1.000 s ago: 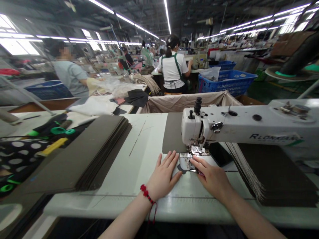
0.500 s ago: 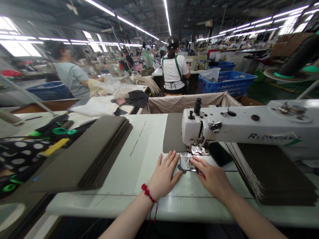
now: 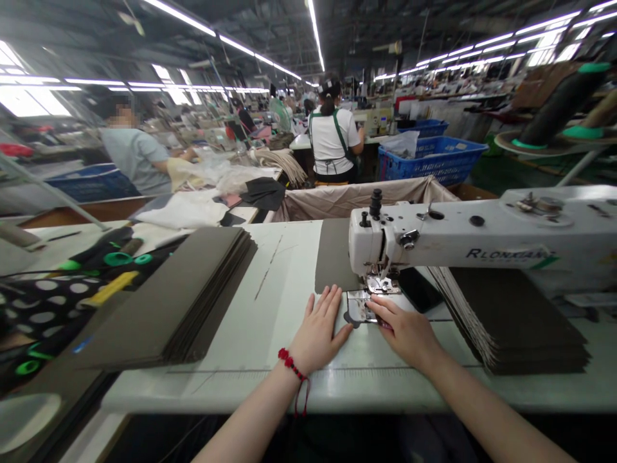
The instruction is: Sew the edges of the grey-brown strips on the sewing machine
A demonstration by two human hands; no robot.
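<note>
A white long-arm sewing machine [image 3: 463, 231] stands on a white table [image 3: 270, 392], with a stack of taupe panels [image 3: 173, 302] to its left and a second stack [image 3: 511, 321] to its right. A single taupe panel [image 3: 335, 257] runs under the presser foot [image 3: 380, 286]. The left hand [image 3: 318, 334] lies open and flat just beside it; the right hand [image 3: 405, 331] curls at its edge, grip unclear. Compared with the earlier view, the whole scene sits slightly higher in frame, while the hands keep their places at the machine.

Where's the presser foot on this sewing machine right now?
In the head view, right of centre, the presser foot sits under the front of the white sewing machine, just beyond the left hand and right hand.
</note>
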